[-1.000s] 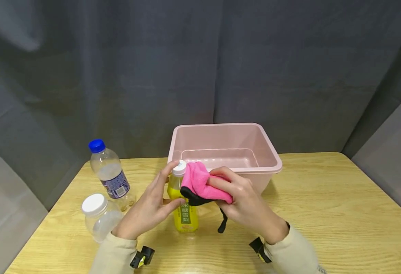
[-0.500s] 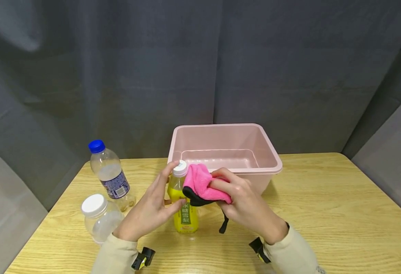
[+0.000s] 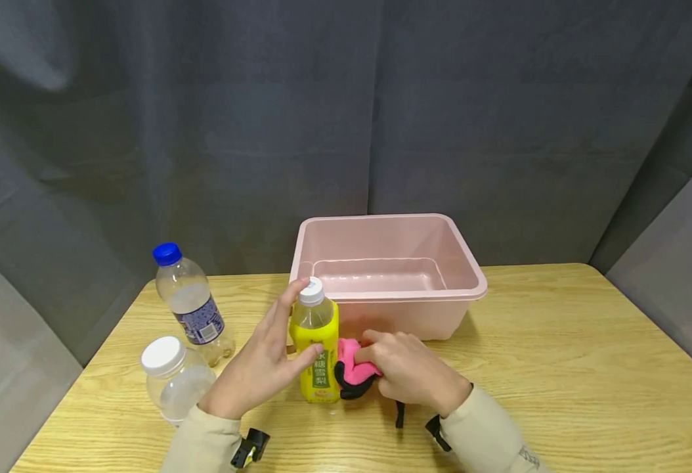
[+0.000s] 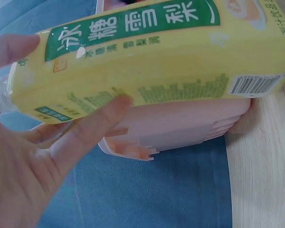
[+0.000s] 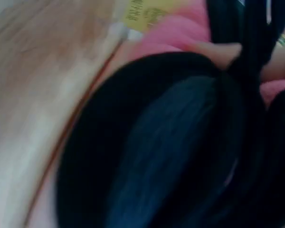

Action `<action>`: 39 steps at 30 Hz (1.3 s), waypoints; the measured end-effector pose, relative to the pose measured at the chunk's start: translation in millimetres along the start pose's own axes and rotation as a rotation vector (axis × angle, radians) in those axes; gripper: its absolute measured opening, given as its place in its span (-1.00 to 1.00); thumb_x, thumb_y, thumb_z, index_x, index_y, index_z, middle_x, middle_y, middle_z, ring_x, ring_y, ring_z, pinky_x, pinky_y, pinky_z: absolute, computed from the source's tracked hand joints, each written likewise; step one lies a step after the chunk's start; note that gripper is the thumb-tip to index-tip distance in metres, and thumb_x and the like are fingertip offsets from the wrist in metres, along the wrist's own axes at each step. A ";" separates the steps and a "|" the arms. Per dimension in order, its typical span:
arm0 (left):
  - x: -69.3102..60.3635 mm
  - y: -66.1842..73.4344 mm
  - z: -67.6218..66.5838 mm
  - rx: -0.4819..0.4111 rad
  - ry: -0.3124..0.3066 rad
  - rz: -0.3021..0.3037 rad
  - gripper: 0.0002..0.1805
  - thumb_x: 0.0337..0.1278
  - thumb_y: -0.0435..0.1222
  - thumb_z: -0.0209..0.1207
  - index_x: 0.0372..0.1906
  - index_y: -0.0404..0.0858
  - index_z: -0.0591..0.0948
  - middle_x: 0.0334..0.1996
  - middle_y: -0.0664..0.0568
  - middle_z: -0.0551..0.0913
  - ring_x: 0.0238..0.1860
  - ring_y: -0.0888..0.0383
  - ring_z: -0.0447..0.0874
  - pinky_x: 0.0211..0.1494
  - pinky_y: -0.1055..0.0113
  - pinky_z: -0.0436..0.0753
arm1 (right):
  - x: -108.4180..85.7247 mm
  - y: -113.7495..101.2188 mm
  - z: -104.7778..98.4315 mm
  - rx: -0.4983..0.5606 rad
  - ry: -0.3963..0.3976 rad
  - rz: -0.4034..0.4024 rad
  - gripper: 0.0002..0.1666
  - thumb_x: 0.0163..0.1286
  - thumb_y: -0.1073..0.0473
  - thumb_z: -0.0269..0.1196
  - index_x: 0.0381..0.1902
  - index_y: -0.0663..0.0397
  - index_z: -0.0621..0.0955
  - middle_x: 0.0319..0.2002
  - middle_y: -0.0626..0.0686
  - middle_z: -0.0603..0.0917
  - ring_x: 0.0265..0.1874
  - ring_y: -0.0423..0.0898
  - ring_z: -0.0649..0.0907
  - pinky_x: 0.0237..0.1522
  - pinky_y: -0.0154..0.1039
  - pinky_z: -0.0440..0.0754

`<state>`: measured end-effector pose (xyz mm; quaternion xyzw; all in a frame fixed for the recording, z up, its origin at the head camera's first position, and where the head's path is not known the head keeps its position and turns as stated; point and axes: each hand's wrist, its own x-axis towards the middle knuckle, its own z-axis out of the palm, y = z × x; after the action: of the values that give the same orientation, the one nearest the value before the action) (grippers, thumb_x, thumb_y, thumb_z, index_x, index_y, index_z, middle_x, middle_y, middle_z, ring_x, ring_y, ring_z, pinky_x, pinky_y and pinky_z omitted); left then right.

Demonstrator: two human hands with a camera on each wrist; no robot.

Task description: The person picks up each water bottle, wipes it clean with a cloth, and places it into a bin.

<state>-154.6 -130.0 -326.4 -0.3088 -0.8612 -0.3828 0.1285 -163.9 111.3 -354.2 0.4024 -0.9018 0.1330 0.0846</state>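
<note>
A yellow-labelled drink bottle [image 3: 320,335] with a white cap stands upright on the table. My left hand [image 3: 263,364] grips it from the left, forefinger by the cap and thumb across the label; the left wrist view shows fingers around the bottle's [image 4: 147,61] upper part. In my right hand [image 3: 413,368] is a bunched pink cloth [image 3: 354,368] with a black edge, pressed to the bottle's lower right side. A black strap dangles below that hand. The right wrist view is blurred and mostly filled by the cloth's black part [image 5: 147,142].
A pink plastic bin [image 3: 381,295] stands just behind the bottle and right hand. Left of the left hand are a clear bottle [image 3: 195,305] with a blue cap and a clear jar [image 3: 180,387] with a white lid. A dark curtain [image 3: 346,105] hangs behind the table.
My right hand has lowered the cloth from the bottle's upper side to its lower right side, uncovering more of the label. My left hand and the bottle stay almost in place.
</note>
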 end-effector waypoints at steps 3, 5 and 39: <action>-0.4 0.1 0.4 0.002 0.003 0.007 0.03 0.19 -0.42 0.35 0.58 0.03 -0.03 0.41 -0.32 0.29 0.28 -0.25 0.47 0.13 -0.24 0.59 | -0.4 -0.7 9.7 -0.035 -0.095 0.010 -0.65 -0.12 0.51 0.36 -0.43 -0.03 0.70 -0.45 -0.14 0.44 -0.56 -0.21 0.38 -0.53 -0.31 0.41; -0.2 -0.3 0.6 0.005 0.006 0.015 0.03 0.19 -0.42 0.35 0.58 0.03 -0.03 0.41 -0.31 0.30 0.28 -0.24 0.48 0.15 -0.23 0.59 | -0.3 -1.4 14.0 -0.047 -0.123 0.017 -0.66 -0.10 0.51 0.36 -0.46 -0.04 0.69 -0.48 -0.16 0.40 -0.58 -0.22 0.36 -0.52 -0.32 0.38; 2.8 5.4 12.3 0.121 0.153 0.014 0.07 0.00 -0.22 0.54 0.50 -0.02 0.07 0.19 -0.24 0.51 0.01 -0.14 0.67 -0.10 -0.11 0.73 | -11.1 13.0 -47.5 0.064 0.562 -0.021 -0.42 -0.10 0.58 0.44 -0.06 0.11 0.76 -0.11 0.04 0.68 -0.23 0.01 0.70 -0.25 -0.07 0.72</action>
<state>-153.3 -116.9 -330.3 -0.2762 -0.8683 -0.3515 0.2148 -164.1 142.0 -314.1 0.3614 -0.8341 0.2668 0.3201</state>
